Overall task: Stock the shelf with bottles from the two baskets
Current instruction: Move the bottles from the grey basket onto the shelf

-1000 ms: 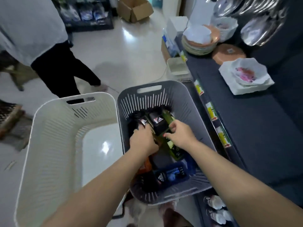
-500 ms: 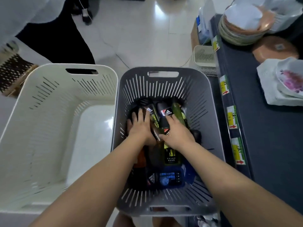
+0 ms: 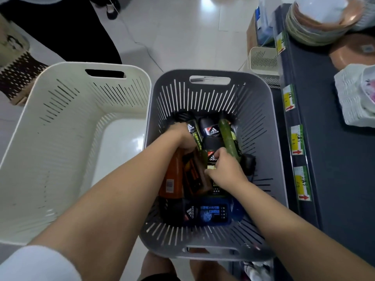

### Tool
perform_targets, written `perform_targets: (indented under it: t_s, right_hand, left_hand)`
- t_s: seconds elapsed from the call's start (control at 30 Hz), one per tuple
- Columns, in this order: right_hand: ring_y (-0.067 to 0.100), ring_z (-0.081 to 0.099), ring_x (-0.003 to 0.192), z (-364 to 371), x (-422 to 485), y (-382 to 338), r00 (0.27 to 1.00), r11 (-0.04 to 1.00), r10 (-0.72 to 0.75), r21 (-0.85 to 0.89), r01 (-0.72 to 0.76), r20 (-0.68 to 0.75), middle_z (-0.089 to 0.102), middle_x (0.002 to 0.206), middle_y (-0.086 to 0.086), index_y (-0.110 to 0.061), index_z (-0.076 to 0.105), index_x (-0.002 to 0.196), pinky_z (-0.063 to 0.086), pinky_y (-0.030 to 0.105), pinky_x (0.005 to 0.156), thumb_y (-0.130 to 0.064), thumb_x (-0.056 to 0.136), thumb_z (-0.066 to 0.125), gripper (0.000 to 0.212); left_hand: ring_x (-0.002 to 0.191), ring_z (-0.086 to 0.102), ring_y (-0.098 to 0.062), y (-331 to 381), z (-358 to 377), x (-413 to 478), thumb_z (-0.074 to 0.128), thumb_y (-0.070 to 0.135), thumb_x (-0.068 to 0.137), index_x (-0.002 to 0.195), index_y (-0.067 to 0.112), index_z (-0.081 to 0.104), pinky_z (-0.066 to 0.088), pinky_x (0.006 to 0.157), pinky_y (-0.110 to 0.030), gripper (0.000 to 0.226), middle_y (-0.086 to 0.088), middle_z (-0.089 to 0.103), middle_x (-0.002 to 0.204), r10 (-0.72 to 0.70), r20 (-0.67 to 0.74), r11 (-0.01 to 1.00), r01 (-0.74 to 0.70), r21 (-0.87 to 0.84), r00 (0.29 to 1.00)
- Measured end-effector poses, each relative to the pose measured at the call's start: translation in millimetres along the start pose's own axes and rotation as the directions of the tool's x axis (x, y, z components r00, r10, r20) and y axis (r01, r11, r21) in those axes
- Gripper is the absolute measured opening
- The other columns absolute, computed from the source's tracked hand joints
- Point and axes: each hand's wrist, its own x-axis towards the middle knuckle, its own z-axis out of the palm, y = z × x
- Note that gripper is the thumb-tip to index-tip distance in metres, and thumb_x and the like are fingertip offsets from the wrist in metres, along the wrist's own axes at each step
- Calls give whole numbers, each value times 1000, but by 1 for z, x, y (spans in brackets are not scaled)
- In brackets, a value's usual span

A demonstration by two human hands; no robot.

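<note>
The stock lies loose on the floor of the grey basket (image 3: 254,110): several plastic toiletry bottles piled flat, some crossing others. Nearest its far wall are a green-labelled bottle (image 3: 195,133), a small black roll-on (image 3: 209,128) and a slim olive-green bottle (image 3: 228,138). An orange bottle (image 3: 172,175) lies along its left side and a blue bottle (image 3: 211,212) across its near end. The right grip (image 3: 225,172) is at the centre of the basket, thumb and fingers pinching a black bottle (image 3: 212,152) by its label band. The left grip (image 3: 182,136) reaches down beside the green-labelled bottle with fingers bent and blurred, so whether it has closed cannot be told. In my judgement these are rigid, smooth, glossy containers of moderate weight if full. They should not break easily but may slip, so a wrap around the mid-body is sounder than a fingertip pinch at the cap. Both baskets are stiff slotted plastic. The white basket (image 3: 60,118), touching the grey basket's left side, shows no bottles. The dark shelf (image 3: 328,151) runs along its right side.
</note>
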Motion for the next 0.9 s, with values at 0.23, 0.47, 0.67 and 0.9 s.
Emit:
perform_targets:
  t_s: [0.23,0.47,0.67,0.9]
  right_hand:
    - [22,60,85,13,6,-18,983,986,-152,-56,159,106,57,87,-1,-18,55,105,52,35,72,-21,83,71,27]
    - [35,64,99,34,-7,-31,984,937,-94,-320,138,151,66,106,16,-4,60,105,51,37,76,-6,88,55,18]
    - [30,65,99,26,-2,-21,994,935,61,-352,-27,86,67,107,12,-4,63,105,48,31,67,-23,89,65,24]
    - [30,61,107,36,-10,-24,984,917,75,-399,-3,164,62,116,14,-4,61,110,48,33,76,-8,96,51,19]
  left_hand:
    - [133,27,-34,-10,28,-20,66,19,83,143,8,32,36,106,-40,69,-10,34,143,167,-100,978,-152,140,981]
    - [130,36,-33,-8,40,-14,73,14,81,135,2,29,38,103,-37,71,-17,37,138,-70,-196,980,31,-197,978]
    - [121,49,-36,-7,-14,-6,61,-2,83,139,5,30,43,99,-37,63,-19,43,130,-52,-327,938,-67,-341,943]
    - [117,52,-34,3,-33,3,52,-6,90,133,1,38,43,93,-35,46,-19,45,131,102,-421,971,-182,-156,902]
